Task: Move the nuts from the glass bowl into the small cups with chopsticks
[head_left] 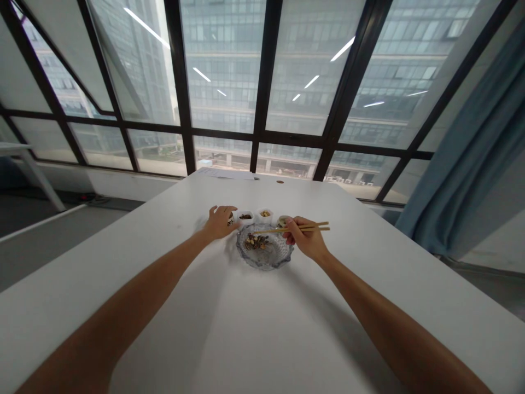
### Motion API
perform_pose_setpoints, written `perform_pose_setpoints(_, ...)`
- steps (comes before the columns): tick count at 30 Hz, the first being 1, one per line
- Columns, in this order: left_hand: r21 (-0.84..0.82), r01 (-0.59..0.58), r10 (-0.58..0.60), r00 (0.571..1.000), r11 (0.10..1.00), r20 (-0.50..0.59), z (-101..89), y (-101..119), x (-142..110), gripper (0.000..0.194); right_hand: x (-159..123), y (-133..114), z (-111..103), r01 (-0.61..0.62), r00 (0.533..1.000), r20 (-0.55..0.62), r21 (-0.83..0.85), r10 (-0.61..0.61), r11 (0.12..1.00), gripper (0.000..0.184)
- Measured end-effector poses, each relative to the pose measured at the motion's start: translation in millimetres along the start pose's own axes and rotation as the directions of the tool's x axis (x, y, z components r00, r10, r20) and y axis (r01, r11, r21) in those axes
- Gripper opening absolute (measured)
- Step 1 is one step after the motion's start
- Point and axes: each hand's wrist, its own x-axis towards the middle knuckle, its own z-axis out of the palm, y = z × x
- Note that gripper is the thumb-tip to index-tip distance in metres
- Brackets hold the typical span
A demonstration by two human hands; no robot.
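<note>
A clear glass bowl (268, 261) with a wavy rim stands on the table, a heap of mixed dark and pale dried bits (257, 241) lying in its left part. My right hand (305, 236) is closed round a pair of wooden chopsticks (270, 230), whose tips reach over the bowl. At the bowl's left, my left hand (220, 222) is wrapped about a small white cup (231, 220) with dark lettering. Behind the bowl are two more white cups, one with dark bits (246, 217) and one with yellowish pieces (264, 214). Another small container (282, 220) is partly hidden by my right hand.
The white table (246, 339) runs up to the large windows (223, 65). Papers (225, 174) and a small brown round thing (280, 181) lie at its far edge. A blue curtain (463, 137) hangs on the right. Another white table (39, 175) shows at left.
</note>
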Motion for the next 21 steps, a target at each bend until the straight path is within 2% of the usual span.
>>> perform_pose_setpoints(4,0.01,0.048,-0.045,0.986,0.999,-0.161,4.4,-4,-28,0.047,-5,13,7,0.01,0.999,0.043,-0.064,-0.007,0.998,0.058)
perform_pose_setpoints(7,-0.025,0.105,-0.108,0.97,0.994,-0.218,12.1,-7,-37,0.054,-7,18,7,0.051,0.997,0.055,-0.117,-0.045,0.992,0.056)
perform_pose_setpoints(11,-0.066,0.144,-0.154,0.967,0.987,-0.201,18.4,-9,-36,0.057,-11,20,4,0.111,0.991,0.09,-0.189,-0.095,0.976,0.05)
perform_pose_setpoints(17,-0.087,0.164,-0.178,0.967,0.983,-0.183,17.9,-8,-35,0.056,-15,16,1,0.284,0.952,0.207,-0.321,-0.225,0.904,0.04)
perform_pose_setpoints(21,-0.087,0.164,-0.178,0.967,0.983,-0.18,18.3,-8,-35,0.057,-15,18,1,0.269,0.955,0.204,-0.303,-0.214,0.914,0.038)
